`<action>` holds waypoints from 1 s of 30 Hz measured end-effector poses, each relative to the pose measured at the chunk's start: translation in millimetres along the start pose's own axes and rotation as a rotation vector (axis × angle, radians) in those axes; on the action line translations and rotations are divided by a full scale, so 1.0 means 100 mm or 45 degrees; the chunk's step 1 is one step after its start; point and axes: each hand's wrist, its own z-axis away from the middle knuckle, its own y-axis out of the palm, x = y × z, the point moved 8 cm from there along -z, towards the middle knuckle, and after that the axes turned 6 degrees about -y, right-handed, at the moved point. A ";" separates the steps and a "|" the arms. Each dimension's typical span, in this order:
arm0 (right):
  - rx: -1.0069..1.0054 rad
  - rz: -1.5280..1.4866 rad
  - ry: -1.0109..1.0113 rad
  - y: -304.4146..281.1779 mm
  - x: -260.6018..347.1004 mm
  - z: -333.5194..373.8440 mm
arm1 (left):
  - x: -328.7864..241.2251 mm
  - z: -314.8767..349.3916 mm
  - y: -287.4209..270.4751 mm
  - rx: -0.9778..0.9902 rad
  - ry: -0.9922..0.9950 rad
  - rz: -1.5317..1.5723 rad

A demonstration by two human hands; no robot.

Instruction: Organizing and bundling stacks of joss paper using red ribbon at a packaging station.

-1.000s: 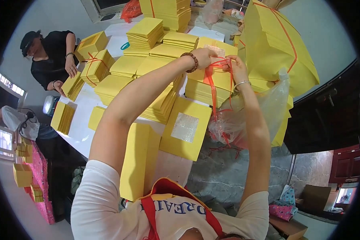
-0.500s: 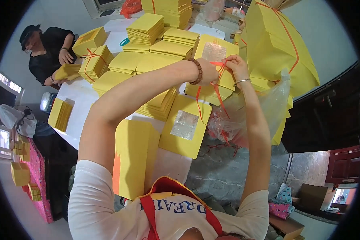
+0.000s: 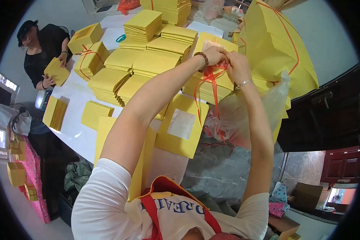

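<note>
My left hand (image 3: 214,55) and my right hand (image 3: 238,65) meet over a stack of yellow paper pieces (image 3: 212,89) at the table's far right side. Both are closed on red plastic string (image 3: 213,82), with fingers pinched together where the strands cross. Loose ends hang down the front of the stack. A clear patch (image 3: 212,45) shows on the stack's top, partly behind my left hand. Just nearer lies a flat yellow piece with a clear window (image 3: 181,124). Beside my right forearm is a crumpled clear plastic bag (image 3: 264,108).
Several yellow stacks (image 3: 156,62) cover the table (image 3: 78,120). A tied yellow bundle (image 3: 91,62) stands left. At the far left a co-worker (image 3: 44,54) holds yellow pieces. A large tied yellow bundle (image 3: 280,44) rises at right, near a dark door (image 3: 324,104).
My hands have drawn together, and the string now bunches beneath them. My left elbow has moved right and nearer. The co-worker has lifted yellow pieces toward the body.
</note>
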 end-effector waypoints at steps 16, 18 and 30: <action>-0.129 0.122 0.334 -0.06 -0.05 0.10 | -0.26 0.12 -0.25 -0.415 0.168 -0.664; -0.084 0.111 0.361 -0.03 -0.02 0.16 | -0.28 0.15 -0.28 -0.559 0.072 -1.003; 0.106 -0.307 0.569 -0.12 0.15 0.46 | 0.00 0.13 -0.72 -0.578 0.097 -0.627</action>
